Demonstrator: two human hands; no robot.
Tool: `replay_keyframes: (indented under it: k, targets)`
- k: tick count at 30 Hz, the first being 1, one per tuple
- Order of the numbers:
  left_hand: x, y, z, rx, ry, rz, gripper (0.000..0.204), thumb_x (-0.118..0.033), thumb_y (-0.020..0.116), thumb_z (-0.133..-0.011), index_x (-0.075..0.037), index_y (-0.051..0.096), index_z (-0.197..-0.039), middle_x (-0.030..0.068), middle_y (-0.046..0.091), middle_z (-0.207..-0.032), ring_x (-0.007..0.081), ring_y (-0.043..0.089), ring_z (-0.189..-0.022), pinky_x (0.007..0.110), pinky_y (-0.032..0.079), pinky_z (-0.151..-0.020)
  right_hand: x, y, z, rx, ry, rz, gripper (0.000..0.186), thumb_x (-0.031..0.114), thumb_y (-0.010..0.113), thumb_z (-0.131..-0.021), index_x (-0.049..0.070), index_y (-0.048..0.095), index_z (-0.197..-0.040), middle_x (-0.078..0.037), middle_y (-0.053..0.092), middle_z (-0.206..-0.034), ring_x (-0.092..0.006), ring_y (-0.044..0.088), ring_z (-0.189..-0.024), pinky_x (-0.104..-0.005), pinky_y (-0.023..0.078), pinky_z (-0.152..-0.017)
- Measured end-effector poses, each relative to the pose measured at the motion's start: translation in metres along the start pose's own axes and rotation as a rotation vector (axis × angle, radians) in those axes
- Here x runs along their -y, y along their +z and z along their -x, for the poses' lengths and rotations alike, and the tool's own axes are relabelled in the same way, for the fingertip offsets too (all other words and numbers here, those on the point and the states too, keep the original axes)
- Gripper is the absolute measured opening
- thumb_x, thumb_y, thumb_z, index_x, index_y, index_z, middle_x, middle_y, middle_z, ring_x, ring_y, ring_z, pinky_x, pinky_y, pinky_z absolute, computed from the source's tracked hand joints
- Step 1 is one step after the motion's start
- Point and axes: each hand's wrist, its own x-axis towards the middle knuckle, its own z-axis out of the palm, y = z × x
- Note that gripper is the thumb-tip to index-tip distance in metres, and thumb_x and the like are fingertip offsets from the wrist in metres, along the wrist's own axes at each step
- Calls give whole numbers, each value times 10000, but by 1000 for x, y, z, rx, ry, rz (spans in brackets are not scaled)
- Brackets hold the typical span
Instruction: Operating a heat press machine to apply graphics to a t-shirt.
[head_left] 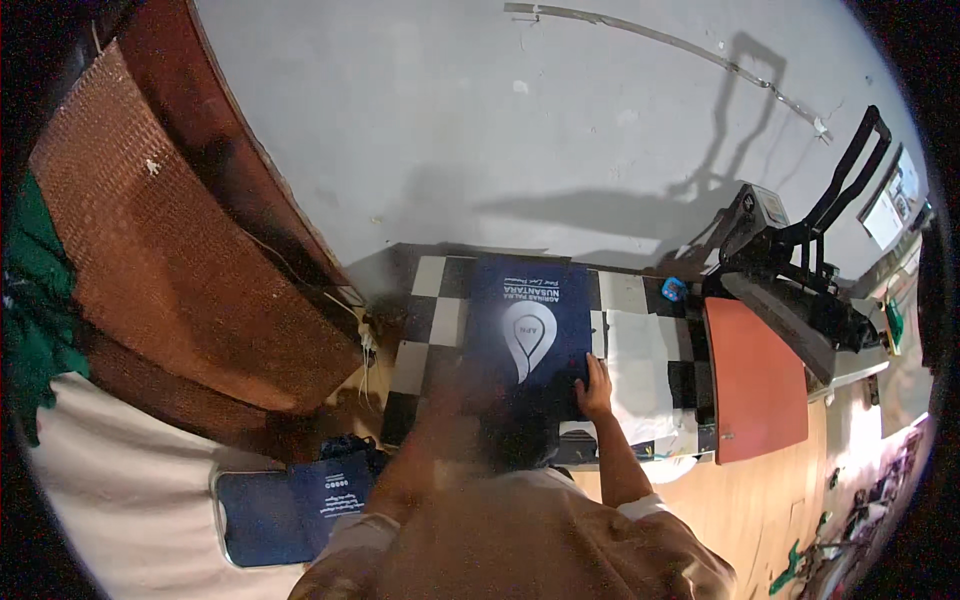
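Note:
A navy fabric piece [485, 330] with a white drop-shaped print and white lettering lies on a black-and-white checked table [410, 330]. My right hand [594, 388] rests at the fabric's right edge, fingers stretched forward and lying on it. My left hand [450, 385] is at the lower left of the fabric, smeared by motion, so its fingers cannot be made out. White sheets [635, 370] lie to the right of the fabric.
A black heat press [775, 290] with an orange pad [755, 390] stands at the right, near a small blue object [672, 289]. Brown textured material [170, 250] and cords [365, 340] are left. Folded navy items [260, 515] lie lower left. A grey wall [450, 100] is behind.

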Motion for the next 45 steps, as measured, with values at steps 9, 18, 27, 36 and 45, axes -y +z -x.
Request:
replay_keyframes:
  k: [9,18,27,36,45]
  targets:
    - [-17,-28,-7,157,-168,266,702,-227,795,-807,-149,490,-1435,247,540,-1309,419,535,-1212,477,440,-1023,-3,8,7,3,-33,44,619,150,605,-894,47,392,-1467,-218,416,-1484,-454,353,-1373,-501,294,-1151]
    - [-33,-23,-20,34,-236,322,628,-265,733,-869,-89,475,-1414,222,522,-1242,396,537,-1161,512,431,-971,8,-4,-6,45,72,-117,631,62,637,-823,18,429,-1417,-249,459,-1423,-450,392,-1338,-501,316,-1136]
    - [-85,-22,-41,142,336,-148,659,-318,681,-871,-79,434,-1432,148,416,-1457,393,348,-1388,565,299,-1114,83,16,-8,113,13,127,650,243,661,-861,120,426,-1454,-176,401,-1503,-427,350,-1383,-548,266,-1141]
    - [-77,-8,-40,286,247,-209,728,-454,624,-892,-116,379,-1488,119,330,-1561,362,287,-1446,590,229,-1155,70,25,5,309,-4,320,668,440,581,-935,208,348,-1515,-92,299,-1593,-364,268,-1461,-571,212,-1165]
    - [-81,-2,-45,372,180,-272,755,-466,638,-876,-117,372,-1490,115,314,-1572,358,285,-1448,585,231,-1155,99,29,0,270,-83,287,679,421,610,-902,201,377,-1501,-121,317,-1570,-440,278,-1427,-620,216,-1136]
